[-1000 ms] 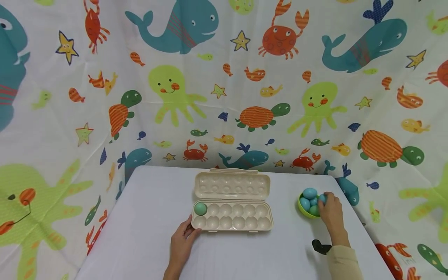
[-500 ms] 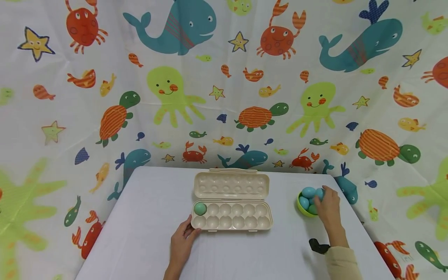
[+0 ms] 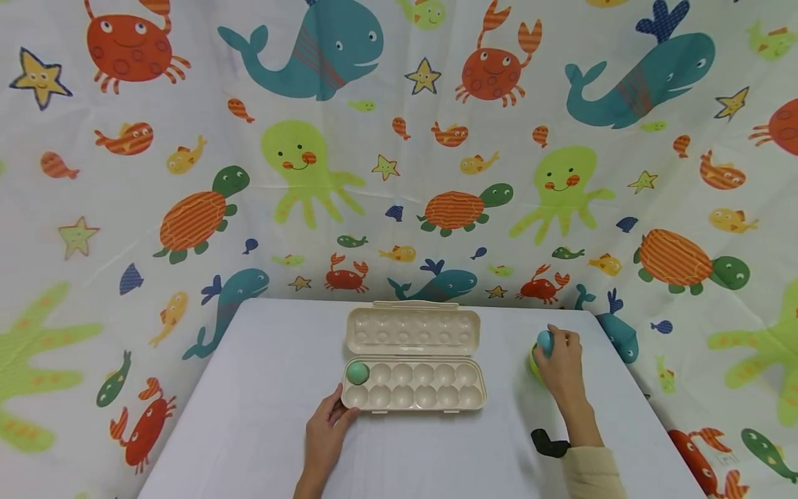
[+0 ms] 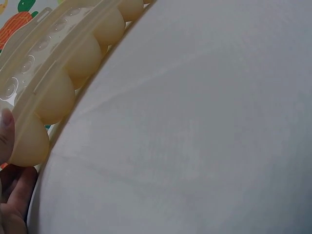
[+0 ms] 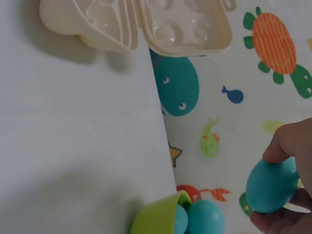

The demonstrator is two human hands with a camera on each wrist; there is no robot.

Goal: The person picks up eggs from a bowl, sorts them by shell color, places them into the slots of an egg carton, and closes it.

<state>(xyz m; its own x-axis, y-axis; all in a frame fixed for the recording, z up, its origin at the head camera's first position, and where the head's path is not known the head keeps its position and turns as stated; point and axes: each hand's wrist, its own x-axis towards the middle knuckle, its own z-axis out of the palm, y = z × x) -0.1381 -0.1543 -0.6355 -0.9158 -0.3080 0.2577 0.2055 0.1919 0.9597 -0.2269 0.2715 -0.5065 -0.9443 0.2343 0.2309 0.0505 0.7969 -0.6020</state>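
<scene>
A beige egg carton (image 3: 414, 397) lies open on the table, its lid folded back. One green egg (image 3: 358, 373) sits in the back-left cup. My left hand (image 3: 324, 431) grips the carton's front-left corner; in the left wrist view the thumb (image 4: 6, 134) is at the rim and fingers are beneath the end cup. Off to the right, my right hand (image 3: 564, 366) pinches a blue egg (image 5: 271, 185) between thumb and fingers, raised above a lime-green bowl (image 5: 155, 217). More blue eggs (image 5: 204, 217) show inside that bowl, which the hand mostly covers in the head view.
White cloth covers the table (image 3: 274, 360). Behind it and along both sides hangs a curtain (image 3: 386, 187) printed with sea animals. A small black object (image 3: 548, 443) shows beside my right wrist.
My right hand has taken a blue egg from the bowl and moved left with it. The left hand stays on the carton's corner, and the carton has not moved.
</scene>
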